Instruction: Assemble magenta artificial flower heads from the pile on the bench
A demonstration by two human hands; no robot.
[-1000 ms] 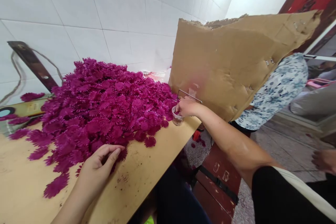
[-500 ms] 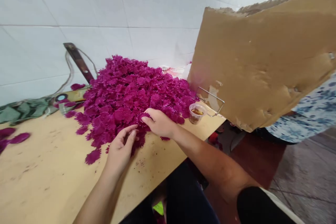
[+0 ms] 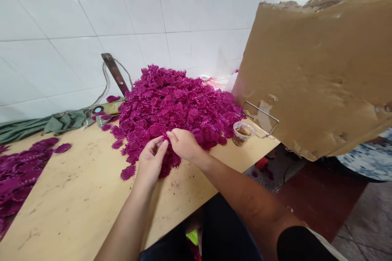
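A big heap of magenta artificial flower pieces (image 3: 171,102), flat with jagged edges, stands on the pale tabletop (image 3: 85,195). At its front edge my two hands nearly meet, fingertips to fingertips. My left hand (image 3: 152,157) pinches with thumb and forefinger, its other fingers curled. My right hand (image 3: 184,143) is also closed in a pinch, back of the hand upward. Between the fingertips is a small bit of magenta, which looks like a single flower piece; the fingers and the heap behind make its outline hard to see.
A clear plastic cup (image 3: 241,133) of brown liquid stands right of the heap, beside a bent wire frame (image 3: 269,132) and a large cardboard sheet (image 3: 318,73). More flower pieces (image 3: 21,175) lie at left, near green cloth (image 3: 52,124). Behind is a tiled wall (image 3: 128,8).
The view has swung left, so more flower pieces show at the left. My hands have drawn closer together, and the piece seen in my right fingers is now mostly hidden.
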